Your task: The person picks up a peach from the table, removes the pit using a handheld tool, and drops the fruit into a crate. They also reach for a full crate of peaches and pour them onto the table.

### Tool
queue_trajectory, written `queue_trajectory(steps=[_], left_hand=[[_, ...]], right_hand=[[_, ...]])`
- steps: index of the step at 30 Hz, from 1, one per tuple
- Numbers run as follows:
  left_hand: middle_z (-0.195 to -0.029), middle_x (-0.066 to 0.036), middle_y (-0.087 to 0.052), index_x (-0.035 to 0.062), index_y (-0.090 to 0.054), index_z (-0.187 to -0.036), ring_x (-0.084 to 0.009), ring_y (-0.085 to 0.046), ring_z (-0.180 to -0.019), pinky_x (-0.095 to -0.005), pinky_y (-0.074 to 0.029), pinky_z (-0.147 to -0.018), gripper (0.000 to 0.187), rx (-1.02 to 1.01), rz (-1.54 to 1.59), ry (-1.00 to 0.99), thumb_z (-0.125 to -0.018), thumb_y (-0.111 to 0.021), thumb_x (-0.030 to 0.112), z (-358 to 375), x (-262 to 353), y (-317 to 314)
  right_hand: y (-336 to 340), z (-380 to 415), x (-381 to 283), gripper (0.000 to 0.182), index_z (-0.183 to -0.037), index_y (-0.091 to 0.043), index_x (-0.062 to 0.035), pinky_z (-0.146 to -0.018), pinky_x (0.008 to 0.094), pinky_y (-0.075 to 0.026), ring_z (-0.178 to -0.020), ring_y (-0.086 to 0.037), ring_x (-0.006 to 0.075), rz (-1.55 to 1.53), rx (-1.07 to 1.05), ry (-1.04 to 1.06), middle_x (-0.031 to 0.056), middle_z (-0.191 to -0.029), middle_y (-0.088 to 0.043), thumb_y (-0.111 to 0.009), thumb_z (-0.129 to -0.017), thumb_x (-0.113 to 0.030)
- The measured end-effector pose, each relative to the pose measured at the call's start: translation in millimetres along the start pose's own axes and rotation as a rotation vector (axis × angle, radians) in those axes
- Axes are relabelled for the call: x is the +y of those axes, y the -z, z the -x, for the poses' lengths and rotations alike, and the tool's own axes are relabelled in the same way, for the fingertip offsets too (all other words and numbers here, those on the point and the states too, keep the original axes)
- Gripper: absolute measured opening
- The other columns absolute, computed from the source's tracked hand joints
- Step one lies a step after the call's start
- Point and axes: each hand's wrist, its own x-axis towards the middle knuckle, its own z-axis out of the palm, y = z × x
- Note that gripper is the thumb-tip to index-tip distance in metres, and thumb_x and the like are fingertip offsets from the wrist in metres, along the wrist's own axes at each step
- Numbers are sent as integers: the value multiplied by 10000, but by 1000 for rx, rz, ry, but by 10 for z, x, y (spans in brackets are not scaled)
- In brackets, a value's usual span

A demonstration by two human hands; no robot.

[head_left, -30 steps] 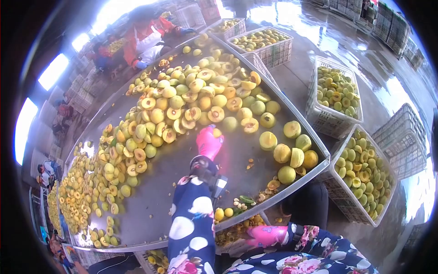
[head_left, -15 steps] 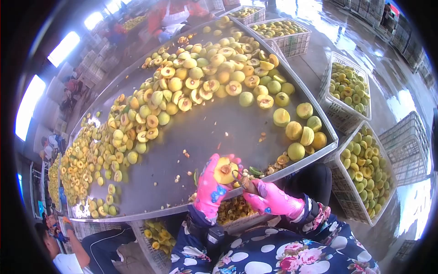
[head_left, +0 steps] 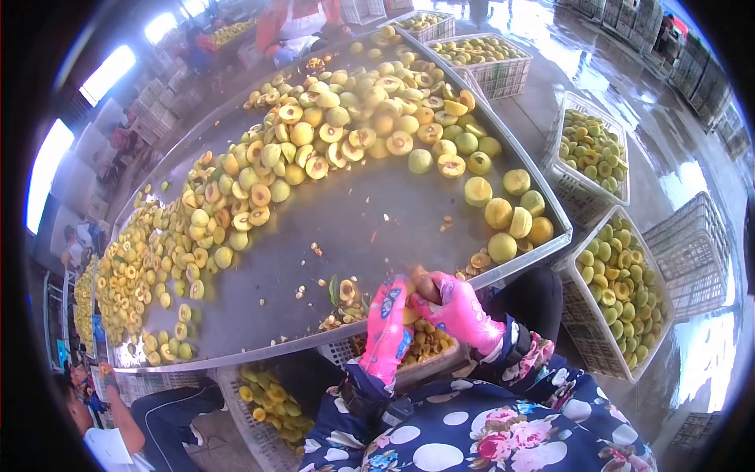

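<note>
My left hand (head_left: 385, 330), in a pink patterned glove, is closed at the table's front edge. A peach half (head_left: 410, 315) shows as a yellow sliver between its fingers and my right hand; most of it is hidden. Close beside it, my right hand (head_left: 464, 312), also in a pink glove, grips a pitting tool by its brown wooden handle (head_left: 425, 285). The tool's metal loop is hidden behind the fingers. Below both hands stands a crate of peach pits and scraps (head_left: 429, 343).
Halved yellow-green peaches (head_left: 275, 157) heap across the metal table (head_left: 338, 228), with pits and scraps (head_left: 344, 299) near its front rim. Filled crates (head_left: 625, 291) stand at the right, another (head_left: 271, 401) below. Co-workers sit at lower left and across the table.
My left hand has turned and lowered, so the peach half's cut face no longer shows. My right hand has moved up and closer, its tool handle now tilted over the left hand's fingers.
</note>
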Motion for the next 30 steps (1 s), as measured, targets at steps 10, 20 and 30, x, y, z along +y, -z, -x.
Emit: queue_trajectory(steps=[10, 20, 30], left_hand=[[-1095, -104, -592, 6, -511, -1195, -174, -575, -998, -265, -485, -821, 332, -92, 297, 91, -943, -458, 217, 19, 65, 134], [-1112, -104, -596, 34, -519, -1185, -175, -589, -964, -276, -492, -796, 359, -69, 281, 70, -963, -392, 287, 163, 181, 80], [-1013, -129, -604, -8, -531, -1134, -208, -590, -919, -312, -499, -761, 350, -16, 451, 141, -950, -427, 271, 163, 58, 65]], right_hand=[[133, 303, -177, 266, -995, -554, -4, -618, 305, -464, -657, -542, 139, -54, -248, 48, 70, -715, -580, -663, -822, -175], [140, 419, -174, 380, -1145, -464, 14, -710, 424, -468, -849, -598, 406, 99, -398, -92, 249, -866, -611, -565, -867, -225], [26, 455, -30, 308, -1030, -444, 47, -609, 440, -450, -728, -591, 415, 152, -426, -59, 249, -737, -580, -525, -877, -208]])
